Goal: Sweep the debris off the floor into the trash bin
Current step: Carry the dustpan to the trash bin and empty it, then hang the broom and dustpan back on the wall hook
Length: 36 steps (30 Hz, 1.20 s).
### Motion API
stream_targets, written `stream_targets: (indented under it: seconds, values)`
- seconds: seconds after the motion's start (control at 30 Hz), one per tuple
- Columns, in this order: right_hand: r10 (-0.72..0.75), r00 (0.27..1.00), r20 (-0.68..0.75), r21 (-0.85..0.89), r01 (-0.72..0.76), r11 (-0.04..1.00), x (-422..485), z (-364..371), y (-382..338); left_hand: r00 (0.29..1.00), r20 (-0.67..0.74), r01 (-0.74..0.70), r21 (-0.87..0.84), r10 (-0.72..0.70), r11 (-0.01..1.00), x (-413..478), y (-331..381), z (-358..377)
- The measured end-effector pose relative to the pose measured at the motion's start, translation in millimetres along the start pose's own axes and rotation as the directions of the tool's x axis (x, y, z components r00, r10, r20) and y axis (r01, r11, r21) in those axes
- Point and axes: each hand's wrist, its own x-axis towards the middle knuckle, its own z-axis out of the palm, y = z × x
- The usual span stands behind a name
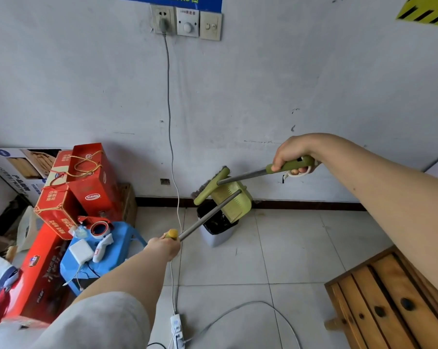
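Note:
A small grey trash bin with a black liner stands on the tiled floor against the wall. Tilted over its mouth hangs a green dustpan on a grey pole, and my left hand grips that pole's yellow-tipped end. My right hand grips the green handle of a broom, whose green head and dark bristles are raised beside the dustpan, above the bin. No debris shows on the floor.
Red cardboard boxes and a blue bag with a charger and tape dispenser are piled at the left. A power strip with white cables lies on the tiles near me. A wooden slatted bench fills the lower right.

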Motion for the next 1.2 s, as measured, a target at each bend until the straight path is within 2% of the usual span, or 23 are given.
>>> stream_targets:
  seconds: [0.1, 0.37, 0.43, 0.53, 0.6, 0.7, 0.83, 0.9, 1.07, 1.2]
  values:
    - [-0.002, 1.000, 0.011, 0.018, 0.002, 1.000, 3.1, -1.3, 0.7, 0.999, 0.009, 0.052, 0.004, -0.052, 0.999, 1.9, 2.2, -3.2]
    - [-0.001, 1.000, 0.016, 0.045, 0.000, 0.999, 12.2, 6.2, -1.3, 0.997, 0.051, 0.049, 0.091, -0.053, 0.995, 16.2, -2.9, 4.4]
    - [0.011, 1.000, 0.018, 0.064, -0.012, 0.998, 14.4, 7.2, -0.5, 0.995, 0.089, 0.026, 0.159, -0.041, 0.987, 21.5, -3.7, 12.4]
    - [0.053, 0.998, 0.040, 0.166, -0.059, 0.984, 16.4, 2.2, 7.8, 0.978, 0.208, -0.074, 0.396, -0.011, 0.915, 22.7, -6.4, 29.0]
    - [0.080, 0.996, 0.047, 0.281, -0.090, 0.955, 16.6, -4.3, 16.3, 0.947, 0.318, -0.230, 0.554, 0.052, 0.800, 17.5, -11.2, 47.0]
    - [0.089, 0.994, 0.061, 0.421, -0.106, 0.901, 14.0, -14.5, 25.0, 0.853, 0.521, -0.454, 0.722, 0.022, 0.522, -5.4, -28.3, 77.8]
    - [0.034, 0.992, 0.123, 0.619, -0.103, 0.778, 6.4, -23.5, 27.9, 0.731, 0.676, -0.668, 0.737, -0.097, 0.106, -43.4, -70.7, 108.3]
    - [-0.023, 0.987, 0.159, 0.700, -0.096, 0.707, 0.6, -27.5, 27.4, 0.674, 0.714, -0.736, 0.670, -0.186, -0.096, -61.1, -96.7, 112.9]
    - [-0.130, 0.976, 0.176, 0.852, -0.085, 0.516, -17.6, -44.2, 33.0, 0.540, 0.754, -0.811, 0.348, -0.373, -0.471, -99.5, -152.6, 111.0]
    - [-0.142, 0.984, 0.110, 0.904, -0.040, 0.425, -34.4, -62.4, 44.6, 0.404, 0.745, -0.751, -0.061, -0.531, -0.657, -126.2, -189.0, 111.4]
